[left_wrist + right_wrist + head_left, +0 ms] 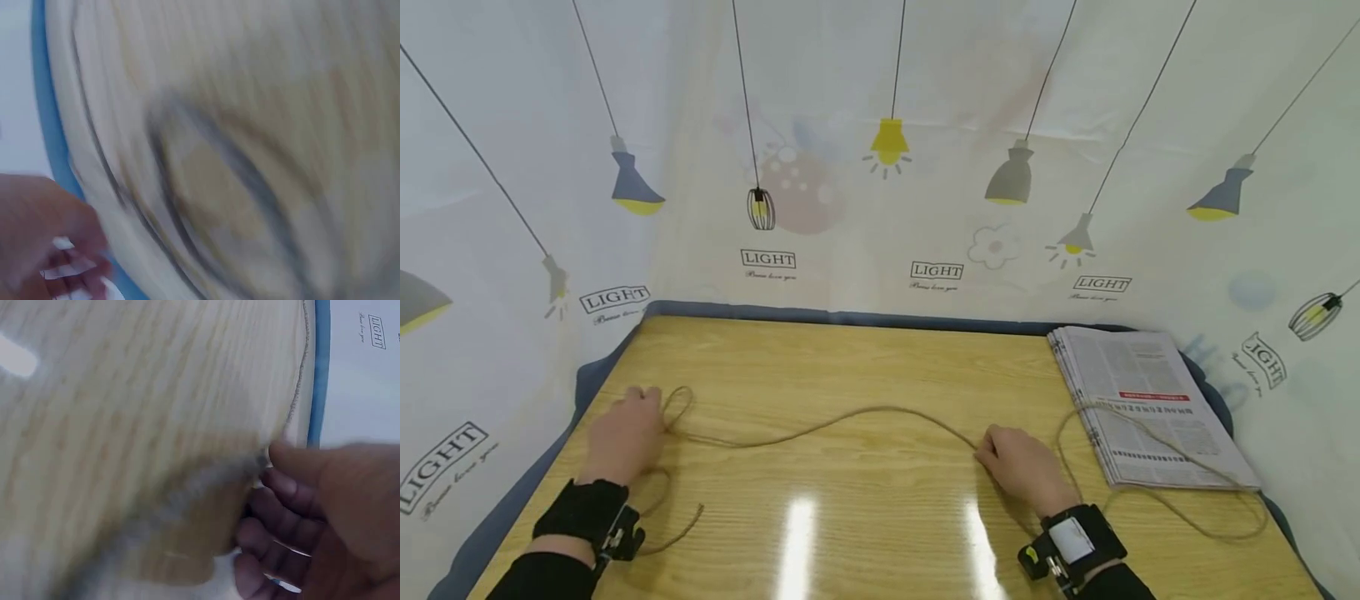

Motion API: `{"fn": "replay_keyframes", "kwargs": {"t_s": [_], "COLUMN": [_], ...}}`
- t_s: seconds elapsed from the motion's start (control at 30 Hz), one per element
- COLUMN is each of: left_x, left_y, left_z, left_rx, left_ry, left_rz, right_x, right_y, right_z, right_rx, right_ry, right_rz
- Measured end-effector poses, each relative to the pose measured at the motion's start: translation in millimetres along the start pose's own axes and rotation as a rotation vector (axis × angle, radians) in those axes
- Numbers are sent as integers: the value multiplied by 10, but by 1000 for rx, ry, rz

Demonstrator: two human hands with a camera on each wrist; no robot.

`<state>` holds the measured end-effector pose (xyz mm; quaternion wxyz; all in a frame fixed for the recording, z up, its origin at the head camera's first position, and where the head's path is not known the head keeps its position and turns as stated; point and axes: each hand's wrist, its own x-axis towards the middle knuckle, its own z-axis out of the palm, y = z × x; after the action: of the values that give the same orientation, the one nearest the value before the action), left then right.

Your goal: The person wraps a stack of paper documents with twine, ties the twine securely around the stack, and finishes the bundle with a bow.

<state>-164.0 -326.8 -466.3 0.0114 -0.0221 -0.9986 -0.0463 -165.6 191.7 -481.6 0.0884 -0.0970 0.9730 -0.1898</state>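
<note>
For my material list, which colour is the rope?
The rope is light brown; the head view shows it best.

a stack of newspapers [1142,379] lies at the far right of a glossy wooden table [880,483], before a pale backdrop [842,83] printed with hanging lamps [891,142] and the word "light" [936,271]

Black sleeves [542,577], black wristbands [580,510], one white patch [1071,540]

Via head cam we look fwd & down at table [850,358]. L/R wrist cams put us close above; all share rope [883,408].
</note>
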Motion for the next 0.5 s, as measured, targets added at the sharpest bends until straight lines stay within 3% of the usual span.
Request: {"fn": "replay_keyframes", "kwargs": {"t_s": [0.07, 0.17, 0.23, 0.33, 0.5], "left_x": [80, 162, 180, 179, 160], "left_y": [220, 505, 612, 648, 513], "left_z": [37, 105, 157, 213, 256], "left_rx": [-108, -256, -289, -294, -301], "left_ry": [8, -92, -151, -170, -140], "left_rz": [109, 270, 328, 343, 312], "right_x": [-16, -82, -153, -262, -334], "right_y": [-14, 2, 28, 102, 289], "right_z": [-30, -94, -144, -195, -214], "right_rx": [3, -26, -81, -146, -127], "right_ry": [-45, -154, -217, -246, -140], "right_rz": [1, 6, 3, -52, -133]}}
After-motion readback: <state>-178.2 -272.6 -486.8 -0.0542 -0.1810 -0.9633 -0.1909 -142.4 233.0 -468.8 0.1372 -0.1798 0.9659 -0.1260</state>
